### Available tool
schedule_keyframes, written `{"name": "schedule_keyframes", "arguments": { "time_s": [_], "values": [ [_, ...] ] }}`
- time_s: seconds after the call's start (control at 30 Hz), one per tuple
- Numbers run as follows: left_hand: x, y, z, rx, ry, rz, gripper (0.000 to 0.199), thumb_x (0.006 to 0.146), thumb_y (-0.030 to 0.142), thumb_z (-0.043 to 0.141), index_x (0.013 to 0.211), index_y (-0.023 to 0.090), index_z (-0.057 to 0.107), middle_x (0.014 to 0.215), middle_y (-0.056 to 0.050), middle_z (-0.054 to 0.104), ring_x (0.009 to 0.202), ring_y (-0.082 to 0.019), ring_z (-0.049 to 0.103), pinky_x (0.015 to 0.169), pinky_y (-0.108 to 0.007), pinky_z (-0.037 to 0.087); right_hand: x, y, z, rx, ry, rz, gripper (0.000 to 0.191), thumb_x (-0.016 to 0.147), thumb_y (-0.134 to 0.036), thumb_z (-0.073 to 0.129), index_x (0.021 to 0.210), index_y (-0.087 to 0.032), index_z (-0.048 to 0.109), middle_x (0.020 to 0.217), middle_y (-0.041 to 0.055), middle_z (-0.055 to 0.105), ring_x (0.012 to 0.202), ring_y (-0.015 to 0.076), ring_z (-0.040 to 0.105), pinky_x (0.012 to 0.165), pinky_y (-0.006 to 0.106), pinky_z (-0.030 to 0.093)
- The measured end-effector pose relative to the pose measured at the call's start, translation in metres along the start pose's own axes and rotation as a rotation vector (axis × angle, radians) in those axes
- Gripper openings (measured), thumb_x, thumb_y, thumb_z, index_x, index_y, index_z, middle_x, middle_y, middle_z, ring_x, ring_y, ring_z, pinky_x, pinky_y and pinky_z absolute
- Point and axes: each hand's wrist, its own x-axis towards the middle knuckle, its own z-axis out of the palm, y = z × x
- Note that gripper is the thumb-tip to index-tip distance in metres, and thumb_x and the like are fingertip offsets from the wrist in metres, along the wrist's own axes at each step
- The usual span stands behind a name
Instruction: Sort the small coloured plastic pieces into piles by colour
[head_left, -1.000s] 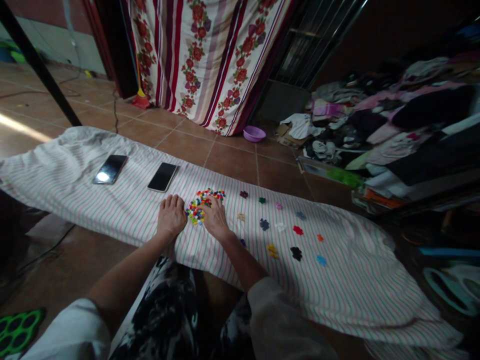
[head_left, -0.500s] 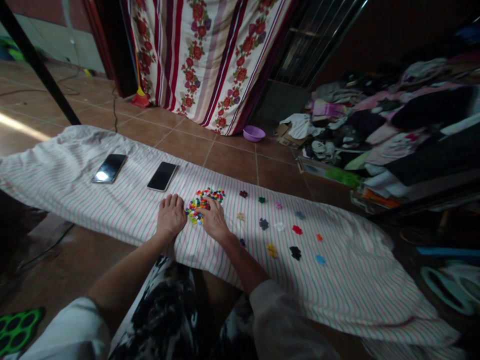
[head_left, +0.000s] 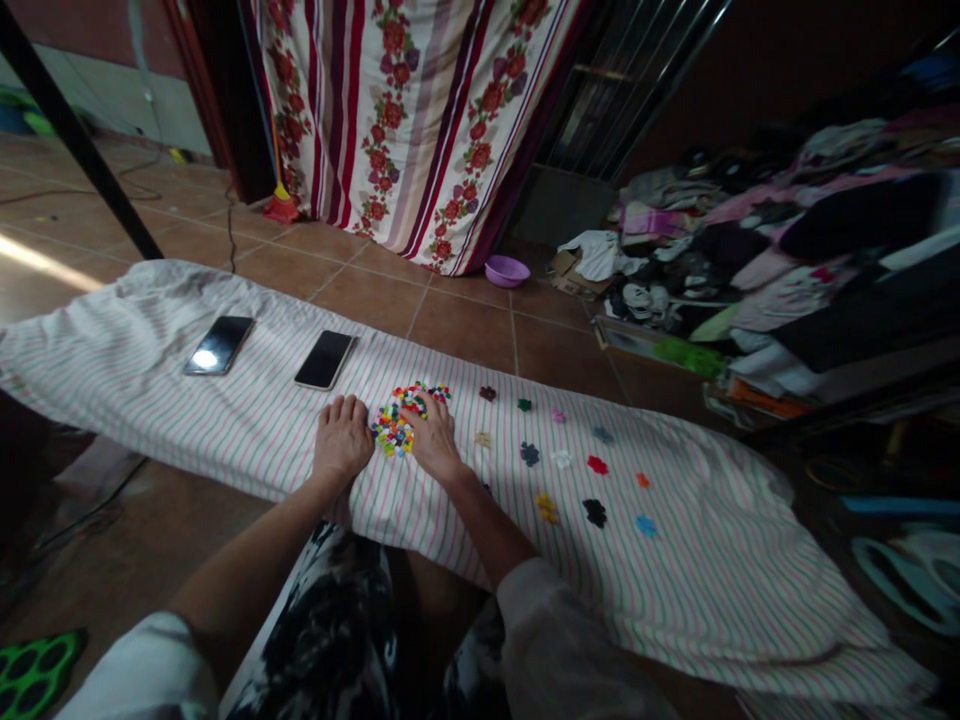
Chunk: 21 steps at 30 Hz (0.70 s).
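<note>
A heap of small, bright, many-coloured pieces (head_left: 395, 432) lies on the striped cloth. Over its right side reaches my right hand (head_left: 435, 440), thumb and fingers apart, fingertips down among the pieces; nothing held shows. My left hand (head_left: 343, 438) rests flat on the cloth just left of the heap, fingers stretched out and open. To the right, small single-colour clusters stand apart in rows, among them a brown cluster (head_left: 487, 393), a beige cluster (head_left: 482, 438), a yellow cluster (head_left: 546, 508), a black cluster (head_left: 595, 513) and a red cluster (head_left: 597, 465). A dark cluster is partly hidden by my right forearm.
Two phones, a black phone (head_left: 325, 360) and a shiny phone (head_left: 218, 346), lie on the striped cloth (head_left: 712, 560) to the left. Beyond are a floral curtain (head_left: 427, 130), a purple basin (head_left: 507, 270) and a pile of clothes (head_left: 720, 235).
My right hand has shifted slightly within the heap, its fingers moving toward the right and spreading more. My left hand stays in place on the cloth. The view has tilted slightly.
</note>
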Motion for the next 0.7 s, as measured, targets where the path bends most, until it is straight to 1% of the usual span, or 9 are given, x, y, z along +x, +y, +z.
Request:
{"name": "schedule_keyframes", "arguments": {
  "time_s": [0.1, 0.2, 0.33, 0.43, 0.53, 0.7],
  "values": [
    [0.000, 0.000, 0.000, 0.006, -0.004, 0.000, 0.034, 0.087, 0.021, 0.041, 0.114, 0.013, 0.060, 0.135, -0.019, 0.057, 0.132, -0.033, 0.045, 0.107, -0.050, 0.035, -0.003, 0.002, 0.002, 0.003, -0.028, -0.026, 0.050, 0.091, -0.010, 0.044, 0.129, -0.037, 0.064, 0.156, 0.0035, 0.034, 0.140, 0.0264, 0.027, 0.110, 0.045, 0.032],
    [0.000, 0.000, 0.000, 0.013, -0.001, 0.002, 0.034, 0.088, 0.021, 0.040, 0.115, 0.014, 0.060, 0.134, -0.019, 0.057, 0.132, -0.033, 0.045, 0.107, -0.050, 0.035, -0.001, 0.005, 0.002, 0.026, -0.011, 0.003, 0.051, 0.091, -0.011, 0.044, 0.130, -0.036, 0.064, 0.154, 0.0037, 0.037, 0.139, 0.0258, 0.029, 0.110, 0.043, 0.033],
    [0.000, 0.000, 0.002, 0.022, 0.001, -0.004, 0.034, 0.088, 0.022, 0.041, 0.115, 0.014, 0.060, 0.135, -0.018, 0.057, 0.132, -0.033, 0.045, 0.109, -0.050, 0.034, 0.008, 0.012, -0.002, 0.039, 0.027, 0.049, 0.048, 0.092, -0.013, 0.043, 0.131, -0.033, 0.064, 0.152, 0.0049, 0.040, 0.136, 0.0258, 0.032, 0.109, 0.043, 0.034],
    [0.000, -0.001, 0.003, 0.028, -0.003, -0.005, 0.035, 0.088, 0.022, 0.040, 0.116, 0.013, 0.059, 0.136, -0.017, 0.056, 0.132, -0.033, 0.045, 0.109, -0.049, 0.034, 0.016, 0.017, -0.007, 0.018, 0.028, 0.071, 0.046, 0.091, -0.015, 0.044, 0.128, -0.032, 0.066, 0.151, 0.0046, 0.041, 0.136, 0.0266, 0.033, 0.108, 0.043, 0.035],
    [0.000, -0.001, 0.004, 0.032, -0.005, 0.000, 0.036, 0.089, 0.023, 0.039, 0.117, 0.013, 0.059, 0.137, -0.018, 0.056, 0.132, -0.034, 0.045, 0.109, -0.050, 0.034, 0.022, 0.020, -0.011, -0.001, 0.033, 0.083, 0.048, 0.090, -0.013, 0.044, 0.129, -0.031, 0.065, 0.151, 0.0055, 0.041, 0.136, 0.0266, 0.033, 0.107, 0.043, 0.036],
    [0.000, -0.001, 0.002, 0.007, -0.003, -0.010, 0.036, 0.087, 0.022, 0.041, 0.117, 0.014, 0.059, 0.135, -0.018, 0.057, 0.132, -0.034, 0.045, 0.109, -0.051, 0.034, 0.030, 0.021, -0.010, -0.032, 0.014, 0.094, 0.052, 0.089, -0.013, 0.045, 0.134, -0.034, 0.061, 0.152, 0.0058, 0.039, 0.136, 0.0277, 0.032, 0.107, 0.044, 0.035]
  ]
}}
